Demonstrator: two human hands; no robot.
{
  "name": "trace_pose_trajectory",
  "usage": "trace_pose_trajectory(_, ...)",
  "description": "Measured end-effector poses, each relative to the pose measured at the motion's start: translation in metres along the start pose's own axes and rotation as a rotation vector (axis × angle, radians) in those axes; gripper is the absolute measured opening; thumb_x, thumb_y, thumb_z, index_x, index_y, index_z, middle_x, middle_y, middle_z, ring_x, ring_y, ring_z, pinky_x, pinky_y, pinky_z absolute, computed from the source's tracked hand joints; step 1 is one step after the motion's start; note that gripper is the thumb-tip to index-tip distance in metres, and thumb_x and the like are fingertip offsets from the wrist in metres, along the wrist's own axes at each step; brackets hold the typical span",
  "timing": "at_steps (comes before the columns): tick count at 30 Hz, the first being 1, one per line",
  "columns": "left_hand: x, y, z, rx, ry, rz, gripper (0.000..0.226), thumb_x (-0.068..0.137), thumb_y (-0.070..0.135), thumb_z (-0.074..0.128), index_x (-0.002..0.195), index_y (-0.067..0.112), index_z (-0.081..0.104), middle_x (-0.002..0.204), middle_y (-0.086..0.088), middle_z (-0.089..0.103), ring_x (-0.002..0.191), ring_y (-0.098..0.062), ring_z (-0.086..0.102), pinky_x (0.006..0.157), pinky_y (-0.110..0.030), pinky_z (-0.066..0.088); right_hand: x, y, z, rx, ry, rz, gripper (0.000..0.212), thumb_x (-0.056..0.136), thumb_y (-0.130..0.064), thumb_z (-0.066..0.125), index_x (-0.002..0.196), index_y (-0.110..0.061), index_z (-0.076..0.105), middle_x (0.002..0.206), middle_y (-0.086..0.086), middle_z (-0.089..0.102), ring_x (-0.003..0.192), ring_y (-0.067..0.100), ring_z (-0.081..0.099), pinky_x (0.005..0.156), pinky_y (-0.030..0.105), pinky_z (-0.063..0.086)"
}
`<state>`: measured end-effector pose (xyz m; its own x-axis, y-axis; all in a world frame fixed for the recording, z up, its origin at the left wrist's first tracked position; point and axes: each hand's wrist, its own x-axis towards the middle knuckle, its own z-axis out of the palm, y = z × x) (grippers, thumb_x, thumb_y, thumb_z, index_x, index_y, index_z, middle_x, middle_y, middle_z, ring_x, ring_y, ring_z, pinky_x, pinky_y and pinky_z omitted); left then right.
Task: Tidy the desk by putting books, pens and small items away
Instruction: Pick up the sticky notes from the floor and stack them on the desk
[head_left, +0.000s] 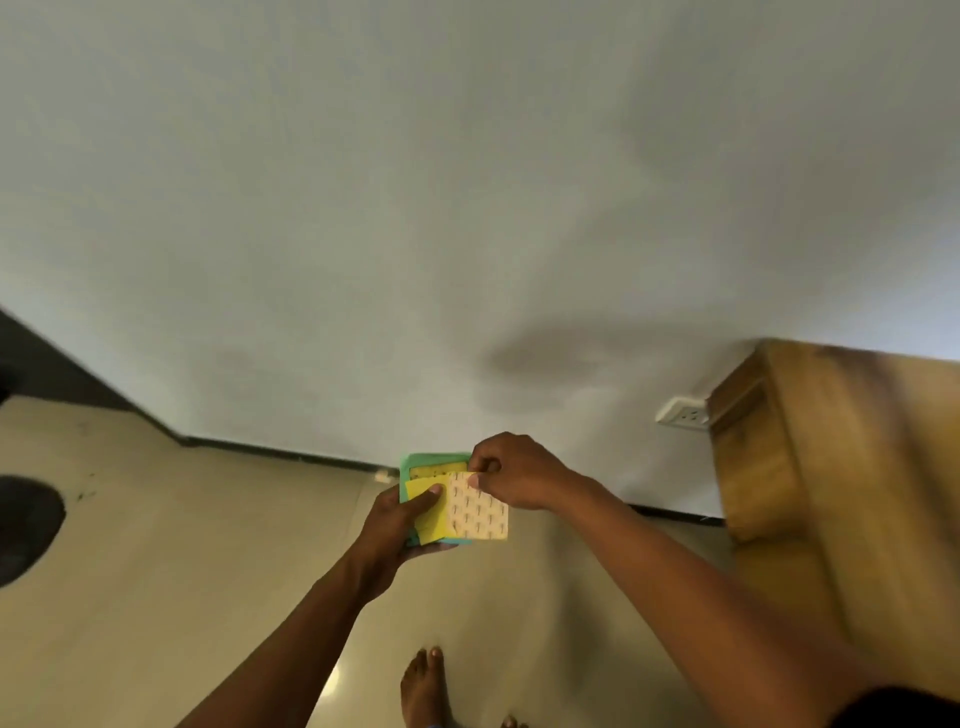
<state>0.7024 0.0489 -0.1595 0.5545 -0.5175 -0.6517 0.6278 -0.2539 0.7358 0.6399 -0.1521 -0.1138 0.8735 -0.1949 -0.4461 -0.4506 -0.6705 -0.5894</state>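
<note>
Bare foot (423, 686) below, left hand (395, 525) cradles the sticky-note stack (431, 512) thumb-on-top to steady it, while right hand (511, 470) pinches the patterned sheet (478, 512), probably squaring things up.

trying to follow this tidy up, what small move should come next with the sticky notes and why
Probably lower the pale printed sheet flat onto the yellow pad and square it up. The right hand pinches that sheet by its top corner, and it juts out to the right of the green-edged stack that the left hand grips with the thumb on top. One neat stack should be easier to put away.
</note>
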Motion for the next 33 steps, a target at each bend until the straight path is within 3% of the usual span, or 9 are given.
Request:
trace_pose_trajectory(6,-0.063,0.062,0.054,-0.001,-0.112,0.067,0.034,0.099,0.024,0.063,0.13,0.011,0.064,0.12,-0.017,0.074,0.111,-0.037,0.071,0.092,-0.057,0.058,-0.087,-0.013,-0.072,0.216,0.134,-0.023,0.011,0.096,-0.017,0.069,0.106,-0.017,0.073,0.1,-0.005,0.069,0.094,0.011,0.068,0.078,0.026,0.056)
trace_pose_trajectory(10,-0.088,0.089,0.078,0.006,-0.183,0.033,0.041,0.093,0.028,0.068,0.13,0.011,0.066,0.121,-0.018,0.073,0.113,-0.039,0.069,0.097,-0.057,0.056,-0.143,-0.022,-0.111,0.373,0.183,-0.167,0.013,0.091,-0.013,0.075,0.101,-0.019,0.078,0.098,-0.006,0.072,0.09,0.005,0.065,0.082,0.025,0.055)
trace_pose_trajectory(13,-0.096,0.108,0.101,0.032,-0.274,0.037,0.04,0.091,0.027,0.068,0.128,0.012,0.066,0.12,-0.018,0.073,0.112,-0.038,0.071,0.098,-0.056,0.056,-0.174,-0.028,-0.137,0.465,0.297,-0.229,0.015,0.088,-0.022,0.08,0.1,-0.031,0.081,0.101,0.002,0.063,0.092,0.008,0.058,0.079,0.022,0.049)
trace_pose_trajectory(15,-0.097,0.12,0.117,0.074,-0.343,0.038,0.037,0.095,0.026,0.066,0.129,0.01,0.065,0.122,-0.019,0.073,0.112,-0.038,0.071,0.094,-0.054,0.058,-0.189,-0.027,-0.147,0.539,0.365,-0.227,0.017,0.09,-0.014,0.078,0.104,-0.022,0.082,0.095,0.007,0.069,0.083,0.007,0.059,0.074,0.023,0.051)
trace_pose_trajectory(19,-0.094,0.137,0.15,0.18,-0.471,0.056,0.051,0.083,0.03,0.076,0.128,0.007,0.064,0.118,-0.019,0.074,0.108,-0.038,0.072,0.093,-0.054,0.058,-0.209,-0.024,-0.156,0.635,0.379,-0.169,0.019,0.094,-0.007,0.065,0.104,-0.012,0.08,0.099,0.007,0.077,0.087,0.013,0.069,0.072,0.025,0.054)
trace_pose_trajectory(22,-0.091,0.15,0.169,0.282,-0.566,0.094,0.046,0.083,0.035,0.073,0.119,0.008,0.065,0.108,-0.017,0.076,0.094,-0.028,0.075,0.075,-0.04,0.062,-0.221,-0.025,-0.163,0.669,0.377,-0.09,0.018,0.088,-0.024,0.063,0.089,-0.019,0.079,0.095,0.005,0.075,0.091,0.018,0.068,0.079,0.03,0.054)
trace_pose_trajectory(25,-0.083,0.159,0.182,0.354,-0.677,0.065,0.059,0.088,0.043,0.068,0.133,0.006,0.058,0.121,-0.021,0.072,0.111,-0.037,0.07,0.09,-0.047,0.06,-0.231,-0.018,-0.16,0.663,0.454,0.011,0.01,0.092,-0.012,0.068,0.09,-0.021,0.072,0.115,0.016,0.069,0.109,0.029,0.069,0.077,0.031,0.058)
trace_pose_trajectory(30,-0.075,0.164,0.209,0.353,-0.821,-0.037,0.048,0.106,0.047,0.041,0.138,0.016,0.059,0.129,-0.02,0.069,0.118,-0.04,0.067,0.103,-0.057,0.051,-0.248,0.0,-0.145,0.503,0.715,0.221,0.041,0.08,-0.007,0.073,0.109,-0.033,0.06,0.093,-0.001,0.072,0.074,0.005,0.064,0.065,0.027,0.055)
trace_pose_trajectory(33,-0.072,0.161,0.23,0.441,-0.916,-0.022,0.045,0.104,0.045,0.05,0.136,0.015,0.06,0.127,-0.02,0.07,0.117,-0.04,0.067,0.106,-0.061,0.048,-0.261,0.001,-0.138,0.438,0.863,0.309,0.041,0.079,-0.008,0.073,0.112,-0.03,0.065,0.09,-0.005,0.072,0.075,0.004,0.066,0.067,0.027,0.056)
